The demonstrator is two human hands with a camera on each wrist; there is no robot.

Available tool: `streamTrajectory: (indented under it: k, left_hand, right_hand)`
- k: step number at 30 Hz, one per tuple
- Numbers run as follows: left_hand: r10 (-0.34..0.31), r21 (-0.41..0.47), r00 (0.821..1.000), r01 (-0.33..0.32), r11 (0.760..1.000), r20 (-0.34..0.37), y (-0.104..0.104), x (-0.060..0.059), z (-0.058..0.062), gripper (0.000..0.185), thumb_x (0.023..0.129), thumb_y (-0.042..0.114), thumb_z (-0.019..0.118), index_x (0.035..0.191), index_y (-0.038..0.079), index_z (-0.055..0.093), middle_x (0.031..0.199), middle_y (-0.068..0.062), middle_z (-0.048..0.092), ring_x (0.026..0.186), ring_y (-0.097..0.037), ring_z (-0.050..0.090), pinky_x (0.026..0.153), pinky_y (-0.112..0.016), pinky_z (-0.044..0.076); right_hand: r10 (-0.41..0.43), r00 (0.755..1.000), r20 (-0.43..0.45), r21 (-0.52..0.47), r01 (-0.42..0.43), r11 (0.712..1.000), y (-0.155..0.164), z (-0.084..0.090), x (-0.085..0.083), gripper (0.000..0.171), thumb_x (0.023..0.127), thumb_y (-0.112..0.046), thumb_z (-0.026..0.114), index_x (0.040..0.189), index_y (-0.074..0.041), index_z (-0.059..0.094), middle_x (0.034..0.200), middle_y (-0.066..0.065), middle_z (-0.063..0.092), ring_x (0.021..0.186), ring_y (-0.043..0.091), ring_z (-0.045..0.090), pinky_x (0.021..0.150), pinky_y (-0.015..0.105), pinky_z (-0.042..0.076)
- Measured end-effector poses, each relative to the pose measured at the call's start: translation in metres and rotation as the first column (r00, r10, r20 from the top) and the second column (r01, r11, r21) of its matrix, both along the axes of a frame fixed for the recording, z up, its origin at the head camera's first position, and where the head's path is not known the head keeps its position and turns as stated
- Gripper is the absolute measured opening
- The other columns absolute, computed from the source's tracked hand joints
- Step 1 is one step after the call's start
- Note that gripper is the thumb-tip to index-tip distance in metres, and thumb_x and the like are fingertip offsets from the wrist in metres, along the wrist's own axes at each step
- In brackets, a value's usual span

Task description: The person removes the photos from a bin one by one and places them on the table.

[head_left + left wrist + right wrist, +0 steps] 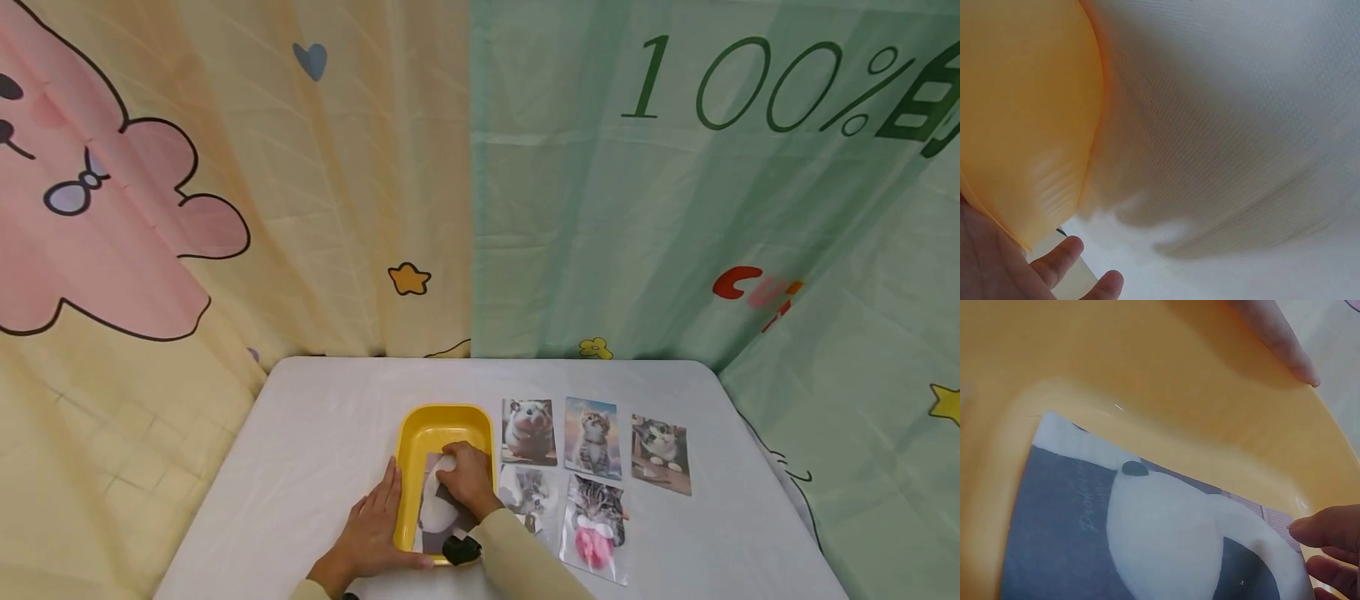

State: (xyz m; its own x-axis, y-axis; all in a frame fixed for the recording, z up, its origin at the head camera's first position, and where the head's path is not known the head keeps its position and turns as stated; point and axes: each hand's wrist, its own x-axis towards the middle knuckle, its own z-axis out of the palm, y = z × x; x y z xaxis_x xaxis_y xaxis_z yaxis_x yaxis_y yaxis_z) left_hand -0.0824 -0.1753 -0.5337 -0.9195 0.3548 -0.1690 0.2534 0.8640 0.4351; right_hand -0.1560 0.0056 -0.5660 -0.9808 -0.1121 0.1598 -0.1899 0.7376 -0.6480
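A yellow tray (408, 442) stands on the white table, with a grey photo card (435, 521) showing a white animal lying inside it. My right hand (468, 479) reaches into the tray, and its curled fingertips (1325, 528) grip the card (1147, 537) at its far edge. My left hand (371, 529) lies flat on the table against the tray's left wall, fingers straight and thumb by the near rim. In the left wrist view the tray's outer wall (1022, 125) fills the left side, with my fingertips (1060, 259) below it.
Several animal photo cards lie to the right of the tray: a hamster (528, 431), a kitten (592, 437), a grey cat (660, 454), a pale kitten card (528, 492) and a kitten with a pink ball (596, 525). Printed curtains (600, 208) close in the table behind and at both sides.
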Motion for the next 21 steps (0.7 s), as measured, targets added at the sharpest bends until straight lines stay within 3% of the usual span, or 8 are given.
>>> streamTrajectory:
  k: [6, 10, 14, 21]
  left_hand:
    - [-0.009, 0.013, 1.000, 0.009, 1.000, -0.006, 0.000, 0.000, 0.002, 0.141, 0.059, 0.080, 0.067, 0.150, -0.008, 0.007, 0.159, -0.024, 0.000, 0.142, -0.037, 0.022, 0.102, -0.060, 0.033]
    - [-0.020, 0.020, 0.999, 0.021, 1.000, -0.025, -0.001, 0.000, 0.001, 0.140, 0.059, 0.079, 0.068, 0.150, -0.009, 0.009, 0.158, -0.026, 0.001, 0.142, -0.038, 0.023, 0.100, -0.060, 0.034]
    - [-0.016, 0.025, 0.999, 0.017, 1.000, -0.028, -0.001, 0.000, 0.000, 0.138, 0.060, 0.078, 0.069, 0.151, -0.007, 0.010, 0.159, -0.025, 0.002, 0.142, -0.038, 0.023, 0.100, -0.060, 0.034]
    - [0.018, 0.011, 1.000, -0.018, 1.000, 0.021, 0.000, -0.002, -0.002, 0.140, 0.058, 0.079, 0.069, 0.152, -0.005, 0.008, 0.160, -0.021, -0.001, 0.143, -0.036, 0.020, 0.103, -0.061, 0.030]
  right_hand:
    - [0.002, 1.000, -0.015, -0.040, -0.002, 0.999, -0.001, 0.001, -0.001, 0.023, 0.075, -0.014, 0.072, 0.097, -0.007, 0.074, 0.093, 0.002, 0.071, 0.089, 0.023, 0.064, 0.082, 0.035, 0.050]
    - [0.025, 1.000, 0.004, -0.177, -0.024, 0.984, 0.000, 0.004, -0.002, 0.019, 0.078, -0.011, 0.071, 0.096, -0.006, 0.074, 0.086, -0.001, 0.070, 0.082, 0.016, 0.064, 0.076, 0.029, 0.052]
    - [0.118, 0.992, 0.043, -0.295, -0.100, 0.950, 0.002, 0.010, -0.003, 0.023, 0.077, -0.003, 0.072, 0.099, 0.000, 0.072, 0.084, 0.002, 0.068, 0.076, 0.013, 0.061, 0.070, 0.026, 0.053]
    - [0.244, 0.960, 0.136, -0.218, -0.211, 0.953, 0.013, 0.028, -0.011, 0.026, 0.078, 0.002, 0.071, 0.104, 0.001, 0.070, 0.097, 0.009, 0.069, 0.089, 0.024, 0.062, 0.078, 0.032, 0.054]
